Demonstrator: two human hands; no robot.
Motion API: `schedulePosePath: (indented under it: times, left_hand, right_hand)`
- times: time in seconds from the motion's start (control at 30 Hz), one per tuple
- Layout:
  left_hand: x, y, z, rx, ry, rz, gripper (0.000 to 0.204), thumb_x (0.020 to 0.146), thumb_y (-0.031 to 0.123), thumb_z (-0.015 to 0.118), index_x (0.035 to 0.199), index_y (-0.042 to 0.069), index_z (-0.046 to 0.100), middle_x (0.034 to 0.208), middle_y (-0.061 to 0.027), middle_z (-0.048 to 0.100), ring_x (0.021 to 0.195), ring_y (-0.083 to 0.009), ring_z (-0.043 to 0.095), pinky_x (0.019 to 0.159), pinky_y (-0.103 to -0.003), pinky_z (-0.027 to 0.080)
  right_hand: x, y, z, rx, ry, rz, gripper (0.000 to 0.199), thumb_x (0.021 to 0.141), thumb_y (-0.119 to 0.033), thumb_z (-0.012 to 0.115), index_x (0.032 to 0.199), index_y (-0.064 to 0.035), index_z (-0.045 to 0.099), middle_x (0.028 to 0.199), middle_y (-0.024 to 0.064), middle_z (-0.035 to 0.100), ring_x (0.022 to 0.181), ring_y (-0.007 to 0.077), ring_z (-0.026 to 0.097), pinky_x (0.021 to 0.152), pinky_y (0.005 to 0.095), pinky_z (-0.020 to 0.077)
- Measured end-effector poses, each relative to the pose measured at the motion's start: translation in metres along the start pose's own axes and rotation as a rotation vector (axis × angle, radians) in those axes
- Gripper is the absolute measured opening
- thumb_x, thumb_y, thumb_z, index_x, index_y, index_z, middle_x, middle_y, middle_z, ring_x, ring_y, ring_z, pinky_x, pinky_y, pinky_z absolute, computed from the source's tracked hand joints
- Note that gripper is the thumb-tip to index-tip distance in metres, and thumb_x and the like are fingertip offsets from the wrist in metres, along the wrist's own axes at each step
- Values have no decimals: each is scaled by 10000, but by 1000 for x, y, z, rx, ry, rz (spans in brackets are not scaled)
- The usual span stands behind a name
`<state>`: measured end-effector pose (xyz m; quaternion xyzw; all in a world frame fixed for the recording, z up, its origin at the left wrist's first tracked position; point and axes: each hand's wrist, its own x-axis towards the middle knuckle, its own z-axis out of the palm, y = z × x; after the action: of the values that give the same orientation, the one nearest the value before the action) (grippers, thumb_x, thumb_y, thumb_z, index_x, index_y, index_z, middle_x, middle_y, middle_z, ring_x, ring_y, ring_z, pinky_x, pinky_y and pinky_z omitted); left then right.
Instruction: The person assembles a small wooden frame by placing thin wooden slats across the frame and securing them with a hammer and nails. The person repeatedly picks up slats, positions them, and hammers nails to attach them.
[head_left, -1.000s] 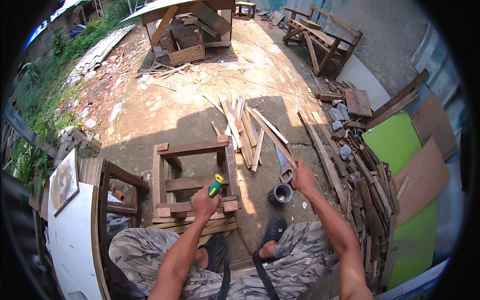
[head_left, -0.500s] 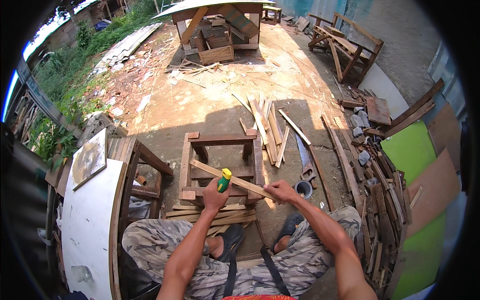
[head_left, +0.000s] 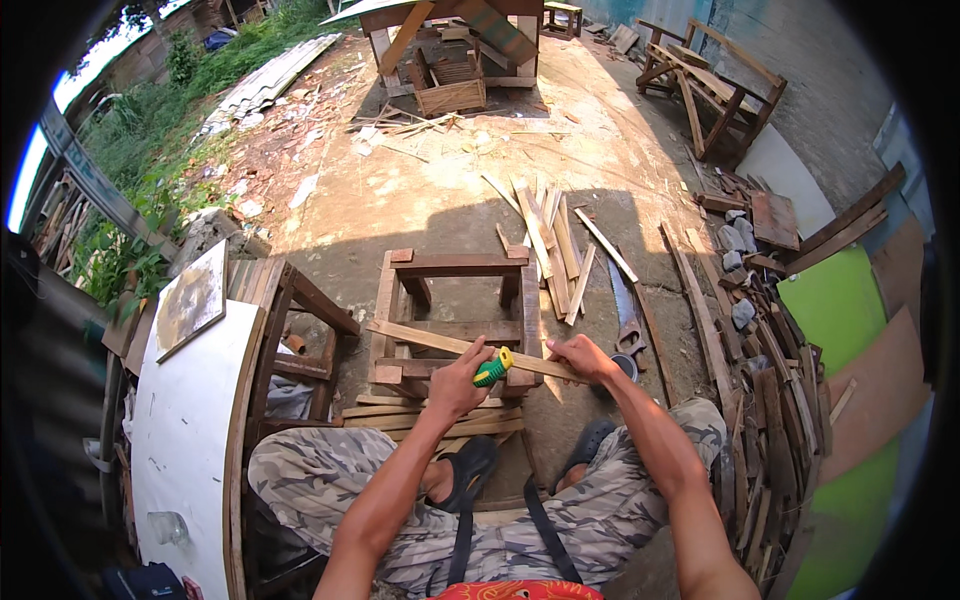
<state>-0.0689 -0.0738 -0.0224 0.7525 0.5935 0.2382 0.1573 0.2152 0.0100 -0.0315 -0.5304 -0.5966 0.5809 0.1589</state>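
Note:
A small wooden frame, like an unfinished stool point(head_left: 455, 266), lies on the ground in front of my knees. A thin wooden slat point(head_left: 420, 338) lies slanted across its near side. My left hand point(head_left: 455, 380) grips a tool with a green and yellow handle point(head_left: 492, 368) and rests against the slat. My right hand point(head_left: 580, 358) holds the slat's right end. More slats point(head_left: 420, 420) are stacked under the frame's near edge.
Loose slats point(head_left: 555, 240) and a hand saw point(head_left: 625, 315) lie beyond the frame to the right, with a small tin point(head_left: 628, 365) near my right hand. Scrap boards point(head_left: 760, 380) pile along the right. A white board point(head_left: 190, 400) and a wooden chair frame point(head_left: 300, 330) stand at left.
My right hand came in from the pile at right with a slat and laid it across the frame. My left hand, with the tool, moved onto the slat.

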Motion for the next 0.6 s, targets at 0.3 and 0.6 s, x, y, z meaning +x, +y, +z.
schedulePosePath:
  times: [0.3, 0.6]
  left_hand:
    - [-4, -27, 0, 142, 8, -142, 395, 795, 253, 751, 1173, 174, 668, 1056, -57, 668, 905, -321, 681, 730, -448, 537]
    - [12, -43, -10, 248, -153, -192, 397, 737, 135, 712, 1130, 127, 657, 1080, -91, 655, 957, -335, 671, 791, -463, 536]
  right_hand:
    - [22, 7, 10, 313, 222, -24, 543, 1023, -485, 488, 1056, 13, 702, 845, 53, 708, 699, 123, 622, 637, 291, 511]
    - [-11, 5, 0, 64, 368, -159, 349, 978, -311, 604, 1122, -1, 672, 852, 89, 711, 771, 142, 668, 719, 300, 524]
